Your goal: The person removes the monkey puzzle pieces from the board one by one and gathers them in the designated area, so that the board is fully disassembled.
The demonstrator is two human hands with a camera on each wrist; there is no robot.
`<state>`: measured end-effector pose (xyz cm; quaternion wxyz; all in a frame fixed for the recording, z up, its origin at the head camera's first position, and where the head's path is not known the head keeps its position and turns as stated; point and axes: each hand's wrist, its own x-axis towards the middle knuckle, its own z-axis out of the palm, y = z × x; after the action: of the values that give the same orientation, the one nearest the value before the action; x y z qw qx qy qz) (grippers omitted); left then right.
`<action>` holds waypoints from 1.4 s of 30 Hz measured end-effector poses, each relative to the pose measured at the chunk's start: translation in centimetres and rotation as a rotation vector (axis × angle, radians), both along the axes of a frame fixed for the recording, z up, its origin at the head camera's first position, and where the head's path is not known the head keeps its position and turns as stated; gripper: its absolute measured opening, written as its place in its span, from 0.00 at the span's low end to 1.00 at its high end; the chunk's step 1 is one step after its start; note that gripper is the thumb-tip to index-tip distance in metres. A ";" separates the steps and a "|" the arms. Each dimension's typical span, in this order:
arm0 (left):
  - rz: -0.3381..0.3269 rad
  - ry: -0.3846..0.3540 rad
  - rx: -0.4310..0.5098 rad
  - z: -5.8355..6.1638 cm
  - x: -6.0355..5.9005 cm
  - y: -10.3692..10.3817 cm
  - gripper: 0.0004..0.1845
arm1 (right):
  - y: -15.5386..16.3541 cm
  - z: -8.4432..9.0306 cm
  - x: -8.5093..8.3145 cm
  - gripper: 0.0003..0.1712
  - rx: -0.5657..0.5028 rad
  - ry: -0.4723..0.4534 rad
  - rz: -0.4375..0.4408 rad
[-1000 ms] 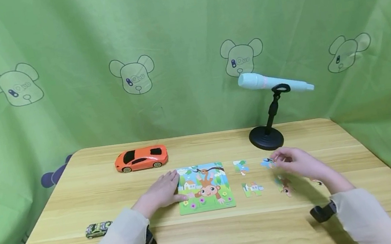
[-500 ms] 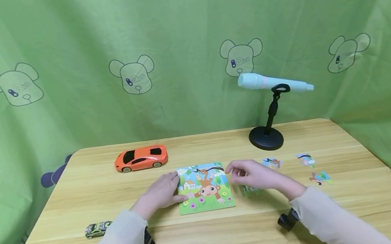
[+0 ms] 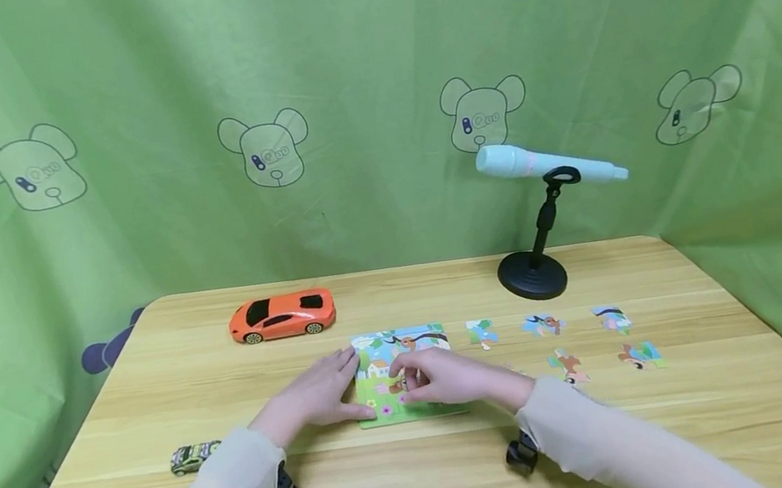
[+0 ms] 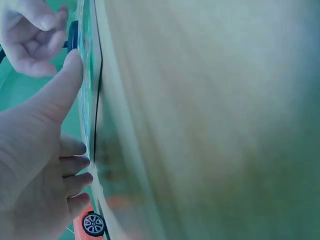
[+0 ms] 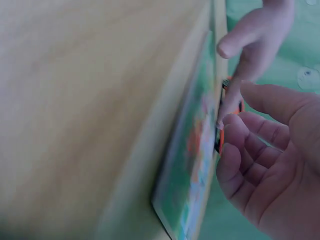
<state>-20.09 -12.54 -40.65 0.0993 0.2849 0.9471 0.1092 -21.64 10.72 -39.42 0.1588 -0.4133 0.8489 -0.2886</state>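
A square monkey picture puzzle point(image 3: 376, 349) lies flat on the table. At its left edge rests my left hand point(image 3: 316, 392), fingers extended, the thumb on the lower left of the picture. My right hand point(image 3: 441, 376) hovers over the puzzle's middle with fingers loosely bent, hiding much of the monkey. In the right wrist view, nothing shows between the fingers of the right hand point(image 5: 275, 155), which are apart from the puzzle point(image 5: 192, 150). Loose jigsaw pieces lie to the right: a leafy one point(image 3: 482, 333), a tail one point(image 3: 544, 326), a branch one point(image 3: 611, 319) and several more.
An orange toy car point(image 3: 282, 317) stands behind and left of the puzzle. A small camouflage toy car point(image 3: 195, 457) sits by my left sleeve. At the back right a pale blue microphone point(image 3: 546, 166) rests in a black stand point(image 3: 534, 275). A green curtain point(image 3: 361, 46) hangs behind the table.
My right hand has moved left from the loose pieces, past the puzzle's right edge, to above the puzzle's middle. The left hand has stayed at the left edge. The loose pieces lie where they were.
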 end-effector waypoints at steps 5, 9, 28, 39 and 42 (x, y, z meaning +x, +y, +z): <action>-0.017 -0.020 0.004 -0.1 0.4 0.0 0.54 | -1.1 -0.5 0.2 0.18 0.062 0.019 0.004; -0.023 -0.008 -0.016 -0.3 0.4 0.1 0.55 | -1.8 -0.5 0.1 0.22 0.127 0.041 -0.015; -0.020 0.008 -0.092 -0.2 0.6 0.5 0.56 | -3.0 -0.1 0.1 0.34 0.284 0.059 -0.016; -0.019 0.002 -0.084 -0.2 0.6 0.5 0.56 | -2.7 -0.1 -0.1 0.32 0.216 0.003 -0.025; -0.014 -0.003 -0.087 -0.2 0.5 0.5 0.56 | -2.6 0.0 -0.1 0.30 0.164 -0.031 -0.026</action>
<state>-19.55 -12.02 -40.83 0.1136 0.2867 0.9488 0.0678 -21.73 8.16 -39.44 0.2016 -0.3835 0.8724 -0.2263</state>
